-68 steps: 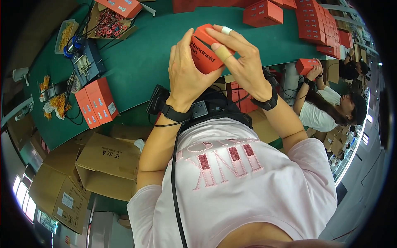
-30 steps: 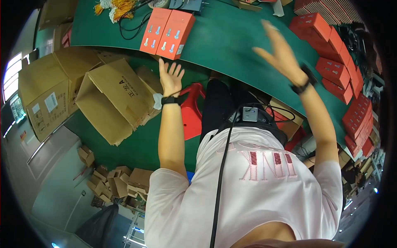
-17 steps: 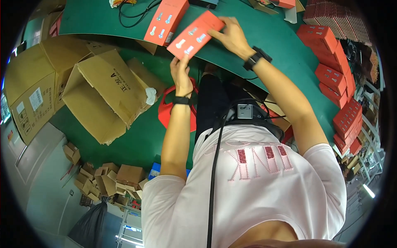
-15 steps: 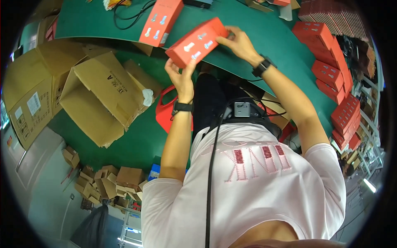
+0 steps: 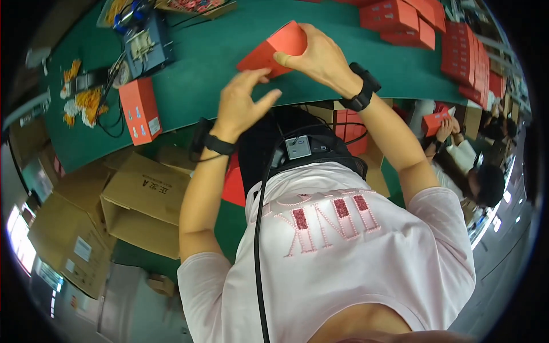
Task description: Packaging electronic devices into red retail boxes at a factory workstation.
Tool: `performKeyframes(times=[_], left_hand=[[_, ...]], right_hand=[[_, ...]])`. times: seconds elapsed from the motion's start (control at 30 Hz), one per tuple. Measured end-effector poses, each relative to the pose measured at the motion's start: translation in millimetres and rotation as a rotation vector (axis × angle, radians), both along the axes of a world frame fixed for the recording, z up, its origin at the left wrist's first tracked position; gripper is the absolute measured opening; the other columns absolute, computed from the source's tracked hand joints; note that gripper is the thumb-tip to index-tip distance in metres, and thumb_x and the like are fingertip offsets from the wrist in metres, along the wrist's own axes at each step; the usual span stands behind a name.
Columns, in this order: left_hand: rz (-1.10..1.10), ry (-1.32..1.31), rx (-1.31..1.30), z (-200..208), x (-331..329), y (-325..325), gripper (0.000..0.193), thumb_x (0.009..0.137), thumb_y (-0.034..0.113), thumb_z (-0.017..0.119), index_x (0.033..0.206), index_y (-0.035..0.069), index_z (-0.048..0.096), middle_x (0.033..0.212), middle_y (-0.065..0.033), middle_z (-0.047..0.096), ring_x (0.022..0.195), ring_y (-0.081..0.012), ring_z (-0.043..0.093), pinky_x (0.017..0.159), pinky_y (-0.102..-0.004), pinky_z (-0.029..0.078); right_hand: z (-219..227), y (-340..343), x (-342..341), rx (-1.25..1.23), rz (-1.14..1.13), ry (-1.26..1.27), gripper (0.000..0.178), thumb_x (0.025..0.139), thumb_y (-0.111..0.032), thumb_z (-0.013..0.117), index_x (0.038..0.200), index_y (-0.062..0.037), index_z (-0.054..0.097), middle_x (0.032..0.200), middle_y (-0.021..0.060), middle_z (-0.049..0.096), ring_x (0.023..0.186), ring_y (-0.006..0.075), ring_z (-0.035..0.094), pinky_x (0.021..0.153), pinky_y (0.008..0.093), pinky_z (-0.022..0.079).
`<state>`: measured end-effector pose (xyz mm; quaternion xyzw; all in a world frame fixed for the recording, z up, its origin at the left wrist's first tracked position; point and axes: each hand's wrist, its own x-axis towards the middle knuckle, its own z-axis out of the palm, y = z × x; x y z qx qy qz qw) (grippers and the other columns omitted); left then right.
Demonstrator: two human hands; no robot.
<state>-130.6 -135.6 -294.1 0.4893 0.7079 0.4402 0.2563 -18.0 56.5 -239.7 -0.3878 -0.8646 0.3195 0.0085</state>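
Note:
A red carton (image 5: 275, 50) is held over the green table by my right hand (image 5: 320, 60), thumb on the near side and fingers wrapped behind the far end. It sits tilted, and a plain red side faces me. My left hand (image 5: 243, 106) is just below and left of it with thumb and fingers spread. Its fingertips are close to the carton's lower edge; whether they touch I cannot tell. Another red carton (image 5: 140, 111), printed with several small pictures, lies at the table's front edge to the left.
On the green table (image 5: 211, 51) stand a blue-grey device (image 5: 150, 46) and bundles of yellow-white strips (image 5: 88, 106). Stacked red cartons (image 5: 466, 57) fill the right. An open cardboard box (image 5: 146, 200) stands on the floor at left. A co-worker (image 5: 474, 177) at right handles a red carton.
The held carton has turned so its printed side no longer shows. My left hand has come off it and spread. The view has shifted, bringing the device and the co-worker into sight.

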Motion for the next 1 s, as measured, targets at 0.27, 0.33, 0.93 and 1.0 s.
performKeyframes(times=[0.27,0.33,0.93,1.0], left_hand=[[-0.458,-0.265,-0.019,72.8,-14.7,82.0,0.123,0.059,0.035,0.094,0.157,0.006,0.026,0.145,-0.0228,0.049,0.132,-0.04,0.051,0.112,-0.0449,0.041],[-0.423,-0.35,0.059,82.7,-4.2,82.8,0.114,0.06,0.03,0.094,0.154,0.006,0.033,0.141,-0.0207,0.054,0.129,-0.0386,0.053,0.11,-0.0437,0.042],[-0.369,0.361,0.081,91.4,24.6,65.8,0.087,0.056,0.015,0.084,0.138,0.011,0.054,0.127,-0.0069,0.061,0.11,-0.031,0.055,0.099,-0.0461,0.041],[-0.431,0.342,0.07,91.4,25.8,61.9,0.09,0.055,0.015,0.086,0.139,0.011,0.054,0.129,-0.0065,0.059,0.109,-0.0307,0.055,0.099,-0.0468,0.041]], right_hand=[[55.6,22.2,68.2,-0.184,0.351,0.315,0.083,0.067,-0.028,0.076,0.142,-0.0039,0.048,0.128,0.015,0.058,0.119,0.0329,0.059,0.099,0.0438,0.051],[60.9,26.4,87.6,-0.28,0.309,0.377,0.088,0.068,-0.024,0.077,0.147,-0.0063,0.045,0.138,0.0133,0.051,0.126,0.0331,0.055,0.102,0.0457,0.049],[61.3,-3.6,102.8,-0.556,-0.093,0.208,0.084,0.079,-0.029,0.083,0.144,0.0095,0.046,0.135,0.022,0.061,0.113,0.0277,0.067,0.089,0.0359,0.056],[60.7,-7.8,101.9,-0.539,-0.105,0.172,0.085,0.078,-0.029,0.083,0.144,0.0101,0.046,0.135,0.0233,0.061,0.113,0.0288,0.067,0.089,0.0364,0.056]])
